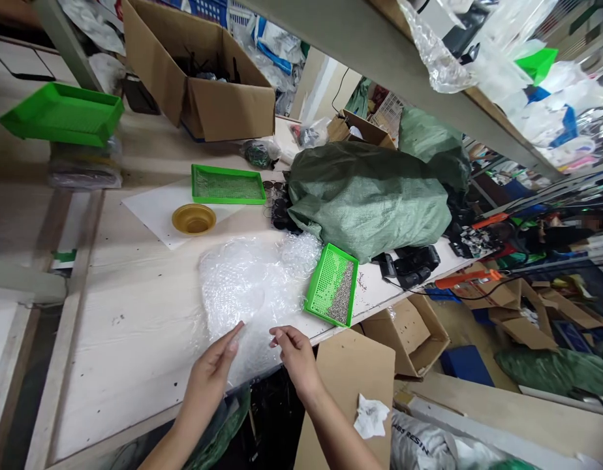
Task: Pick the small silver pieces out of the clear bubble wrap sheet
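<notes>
A crumpled sheet of clear bubble wrap (255, 287) lies on the pale wooden table (125, 326). My left hand (214, 369) rests flat on the wrap's near edge, fingers stretched out together. To its right, my right hand (294, 351) pinches the same near edge between thumb and fingertips. A small green tray (332, 284) filled with tiny grey metal parts lies tilted just right of the wrap, at the table's edge.
A second green tray (228, 185), a yellow funnel-like dish (194, 219) on white paper, a bulging green sack (370, 196), a cardboard box (198, 72) and another green tray (61, 114) sit farther back. Black parts and cardboard boxes crowd the right side and floor.
</notes>
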`<state>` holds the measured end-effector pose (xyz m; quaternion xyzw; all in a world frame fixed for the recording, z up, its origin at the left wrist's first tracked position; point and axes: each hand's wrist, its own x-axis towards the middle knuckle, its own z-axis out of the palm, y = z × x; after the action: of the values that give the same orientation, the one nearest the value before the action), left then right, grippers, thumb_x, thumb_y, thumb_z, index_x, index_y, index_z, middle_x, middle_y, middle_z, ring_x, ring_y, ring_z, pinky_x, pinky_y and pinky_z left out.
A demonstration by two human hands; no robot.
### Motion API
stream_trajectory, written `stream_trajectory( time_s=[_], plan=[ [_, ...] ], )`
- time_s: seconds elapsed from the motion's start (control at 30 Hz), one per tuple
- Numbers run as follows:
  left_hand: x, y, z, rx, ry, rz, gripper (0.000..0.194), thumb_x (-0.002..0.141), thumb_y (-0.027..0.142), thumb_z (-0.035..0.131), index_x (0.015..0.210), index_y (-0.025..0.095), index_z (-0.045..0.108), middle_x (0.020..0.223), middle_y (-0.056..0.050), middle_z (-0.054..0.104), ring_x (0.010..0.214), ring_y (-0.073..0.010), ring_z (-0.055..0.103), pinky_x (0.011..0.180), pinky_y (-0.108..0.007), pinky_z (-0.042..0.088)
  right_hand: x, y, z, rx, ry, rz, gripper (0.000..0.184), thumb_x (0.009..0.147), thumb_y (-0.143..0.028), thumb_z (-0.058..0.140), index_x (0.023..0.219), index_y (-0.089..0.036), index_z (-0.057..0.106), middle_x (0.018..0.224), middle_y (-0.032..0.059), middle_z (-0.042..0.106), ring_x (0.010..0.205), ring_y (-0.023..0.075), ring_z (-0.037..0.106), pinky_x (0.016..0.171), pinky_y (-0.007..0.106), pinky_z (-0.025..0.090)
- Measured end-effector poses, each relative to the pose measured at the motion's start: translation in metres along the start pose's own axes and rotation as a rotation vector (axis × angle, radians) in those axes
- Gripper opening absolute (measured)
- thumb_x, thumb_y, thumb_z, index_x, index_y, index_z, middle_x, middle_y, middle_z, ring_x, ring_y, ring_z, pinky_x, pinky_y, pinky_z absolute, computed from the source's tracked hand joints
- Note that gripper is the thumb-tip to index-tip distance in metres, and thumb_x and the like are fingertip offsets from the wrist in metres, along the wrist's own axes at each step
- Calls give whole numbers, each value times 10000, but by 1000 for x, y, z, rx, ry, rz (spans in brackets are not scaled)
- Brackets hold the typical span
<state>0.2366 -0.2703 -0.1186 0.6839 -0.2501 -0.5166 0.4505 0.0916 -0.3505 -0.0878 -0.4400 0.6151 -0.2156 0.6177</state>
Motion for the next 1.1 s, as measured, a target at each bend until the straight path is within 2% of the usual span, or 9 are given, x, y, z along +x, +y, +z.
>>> stream_trajectory(
  time_s=[0.17,0.37,0.5,0.7,0.77,0.83,0.97,1.03,1.1],
  plan=[
    [1,18,-19,-647,43,-219,485,735,517,679,1095,193,671,1325,-76,570,1294,-260,442,1147,-433,288,-9,1,21,3,-79,-8,315,762,-442,559,843,-162,680,741,26,632,500,91,369,509,244,307],
    [-1,25,-18,-754,94,-209,446,726,452,715,1074,176,683,1303,-94,584,1275,-273,466,1121,-456,338,-18,-4,21,-105,129,-184,258,808,-375,541,980,-210,639,872,20,536,664,138,439,687,278,376],
    [-5,19,-15,-490,128,-112,456,709,513,700,1067,230,695,1277,-60,606,1259,-280,484,1103,-468,356,-19,-17,28,-1,-9,-121,235,786,-411,587,845,-196,660,789,14,591,656,138,454,654,269,362],
    [-26,-2,-7,338,-121,276,357,837,485,529,1171,391,617,1348,26,544,1276,-258,470,1035,-450,439,-13,-15,32,185,-98,87,304,692,-471,627,666,-170,591,566,-40,481,460,72,333,453,231,213],
    [-36,-10,-5,426,-151,373,331,857,457,506,1170,428,609,1348,44,544,1278,-257,467,1045,-472,422,-13,-7,27,216,-89,139,282,650,-442,648,646,-164,597,504,-55,433,436,66,323,431,224,168],
    [-43,-16,-3,419,-85,380,334,864,443,505,1187,441,594,1372,48,522,1298,-256,441,1081,-495,369,-13,-1,21,244,-96,187,271,639,-423,648,665,-155,619,512,-44,482,406,56,327,414,220,128],
    [-45,-20,-3,130,241,76,506,853,525,485,1318,324,464,1472,-38,376,1334,-274,366,1118,-510,288,-13,7,13,289,-117,223,261,635,-368,655,750,-134,664,654,22,640,387,38,368,401,216,91],
    [-40,-20,-6,-85,265,-166,642,800,610,508,1331,259,420,1425,-97,416,1266,-286,433,1081,-495,338,-13,8,11,309,-117,225,271,637,-377,676,747,-130,662,677,41,663,389,35,368,401,212,85],
    [-34,-20,-10,-269,180,-373,755,715,657,585,1313,223,432,1299,-118,530,1114,-270,543,992,-447,425,-12,9,10,328,-112,227,294,632,-403,705,729,-131,650,673,48,668,394,36,361,399,209,83]
  ],
)
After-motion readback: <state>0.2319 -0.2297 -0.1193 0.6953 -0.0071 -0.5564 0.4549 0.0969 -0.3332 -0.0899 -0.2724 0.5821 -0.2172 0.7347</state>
